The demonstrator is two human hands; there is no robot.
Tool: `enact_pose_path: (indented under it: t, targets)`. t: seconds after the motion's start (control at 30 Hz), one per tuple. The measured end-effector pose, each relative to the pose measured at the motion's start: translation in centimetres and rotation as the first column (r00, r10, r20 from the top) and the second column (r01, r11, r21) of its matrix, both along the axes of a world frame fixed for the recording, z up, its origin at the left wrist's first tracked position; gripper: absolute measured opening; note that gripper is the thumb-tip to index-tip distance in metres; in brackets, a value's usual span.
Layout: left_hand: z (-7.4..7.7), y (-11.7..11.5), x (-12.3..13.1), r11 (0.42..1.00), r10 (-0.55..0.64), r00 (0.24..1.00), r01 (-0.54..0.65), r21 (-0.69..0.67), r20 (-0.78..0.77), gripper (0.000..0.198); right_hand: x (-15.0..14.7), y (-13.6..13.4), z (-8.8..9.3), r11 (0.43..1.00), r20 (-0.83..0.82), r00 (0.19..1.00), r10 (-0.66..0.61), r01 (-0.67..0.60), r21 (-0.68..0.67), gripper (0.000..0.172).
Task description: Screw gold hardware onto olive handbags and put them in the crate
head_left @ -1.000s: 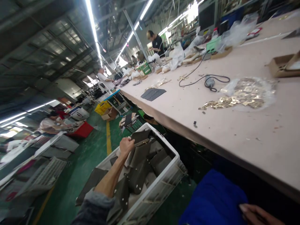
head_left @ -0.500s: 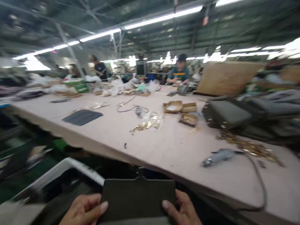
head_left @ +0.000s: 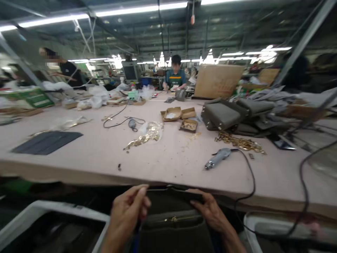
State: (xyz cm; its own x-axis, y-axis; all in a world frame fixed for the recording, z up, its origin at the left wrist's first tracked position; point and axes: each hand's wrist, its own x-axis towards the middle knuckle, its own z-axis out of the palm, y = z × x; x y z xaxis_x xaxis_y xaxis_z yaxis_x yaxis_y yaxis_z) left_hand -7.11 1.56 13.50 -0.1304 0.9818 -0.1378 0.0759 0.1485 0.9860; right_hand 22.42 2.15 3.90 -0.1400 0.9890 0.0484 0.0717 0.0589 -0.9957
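A dark olive bag is in front of me, below the table's front edge. Its flap is raised, and a gold-coloured zip runs across the body beneath. My left hand is closed in a pinch at the flap's left corner; its fingertips partly hide the edge. On the right side, my right hand grips the flap's edge, thumb on the near face and fingers behind. The bag's lower part is cut off by the frame.
A grey power screwdriver with a black cable lies on the table. Beyond are gold-coloured metal parts, small cardboard boxes and stacked olive bags. White bins flank me. A co-worker sits across the table.
My view has swung right and levelled. The bag's body and zip now show below the raised flap. My left hand has moved up to the flap's corner; the right still holds the other side.
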Motion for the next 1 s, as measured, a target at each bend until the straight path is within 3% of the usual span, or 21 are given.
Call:
enact_pose_path:
  t: [0.1, 0.23, 0.33, 0.43, 0.57, 0.67, 0.8, 0.93, 1.0]
  targets:
    - [0.7, 0.5, 3.0, 0.98, -0.099, 0.959, 0.141, -0.143, 0.266, 0.071, 0.0, 1.1, -0.4, 0.99, -0.01, 0.993, 0.116, -0.116, -0.077, 0.049]
    - [-0.2, 1.9, 5.9, 0.964, 0.014, 0.893, 0.107, -0.242, 0.45, 0.07, 0.7, 1.2, -1.7, 0.989, 0.06, 0.99, 0.126, -0.121, -0.091, 0.05]
    - [-0.8, 3.1, 7.1, 0.952, 0.126, 0.874, 0.026, -0.304, 0.47, 0.062, 1.1, 0.8, -2.3, 0.995, 0.138, 0.988, 0.07, -0.059, -0.082, 0.047]
    - [-1.5, 3.6, 7.6, 0.968, 0.126, 0.861, 0.003, -0.253, 0.492, 0.055, 1.2, 0.7, -2.7, 0.996, 0.163, 0.985, 0.054, -0.04, -0.085, 0.047]
    - [-2.8, 3.4, 7.6, 0.99, 0.03, 0.818, 0.056, -0.131, 0.575, 0.059, 1.1, 0.7, -2.7, 0.995, 0.125, 0.992, 0.028, -0.015, -0.102, 0.05]
    - [-3.8, 3.2, 7.8, 0.998, -0.002, 0.848, 0.038, -0.057, 0.53, 0.06, 0.9, 0.6, -2.3, 0.993, 0.097, 0.993, 0.065, -0.055, -0.107, 0.05]
    - [-4.3, 3.0, 8.6, 0.997, -0.002, 0.936, -0.025, 0.07, 0.352, 0.036, 0.6, 0.5, -2.0, 0.994, 0.109, 0.994, -0.004, 0.016, -0.104, 0.052]
    - [-3.6, 2.3, 8.6, 0.989, 0.024, 0.967, -0.06, 0.135, 0.254, 0.016, 0.6, 0.6, -2.0, 0.994, 0.082, 0.996, 0.033, -0.024, -0.107, 0.052]
    - [-2.9, 2.2, 7.4, 0.977, 0.111, 0.973, -0.144, 0.156, 0.202, 0.016, 0.8, 0.5, -2.0, 0.993, 0.063, 0.998, 0.024, -0.017, -0.118, 0.052]
